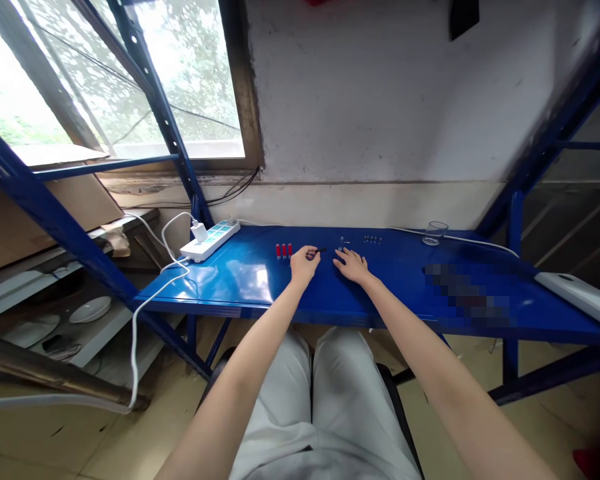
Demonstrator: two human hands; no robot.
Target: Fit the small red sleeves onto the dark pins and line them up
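Note:
My left hand (pixel 304 267) is closed in a pinch on a thin, dark, rod-like piece (pixel 321 250) above the blue table. Its exact kind is too small to make out. To the right, my right hand (pixel 352 265) lies palm down with its fingers spread. Its fingertips are beside a small, pale, upright piece (pixel 341 241), and I cannot tell whether they touch it. Three red cylinders (pixel 284 251) with pale lower ends stand in a row left of my left hand. Several tiny metallic pieces (pixel 373 239) are lined up beyond my right hand.
A white power strip (pixel 211 241) with a plug and cable is at the table's left end. A drinking glass (pixel 435 233) stands at the back right, near a thin white cable. A pixelated dark object (pixel 467 295) and a white panel-like object (pixel 577 297) are farther right.

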